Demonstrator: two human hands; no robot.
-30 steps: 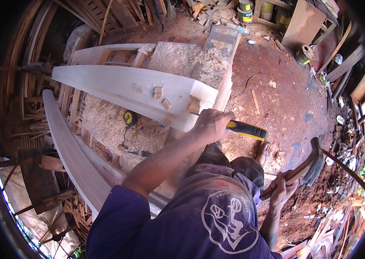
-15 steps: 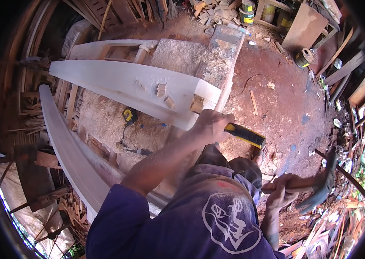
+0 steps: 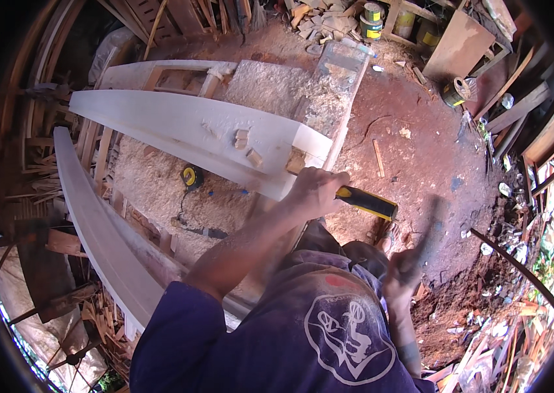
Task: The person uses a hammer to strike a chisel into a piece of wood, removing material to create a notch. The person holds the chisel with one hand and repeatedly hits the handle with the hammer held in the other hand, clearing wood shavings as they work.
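Observation:
My left hand is wrapped round a chisel with a black and yellow handle. Its blade end is mostly hidden by my fingers, beside a notch at the near right end of a pale, tapering wooden beam. Two small wood blocks sit on or in the beam's face near that end. Smeared by motion, my right hand grips a hammer, its dark head raised below and right of the chisel handle.
A second curved beam lies to the left. A tape measure rests on the sawdust-covered bench between the beams. Paint tins and boards stand at the back. Wood scraps and a thin curved rod are at the right.
My right hand has swung the hammer up and left, toward the chisel handle. My left hand keeps its grip on the chisel at the beam's end. The view has shifted slightly.

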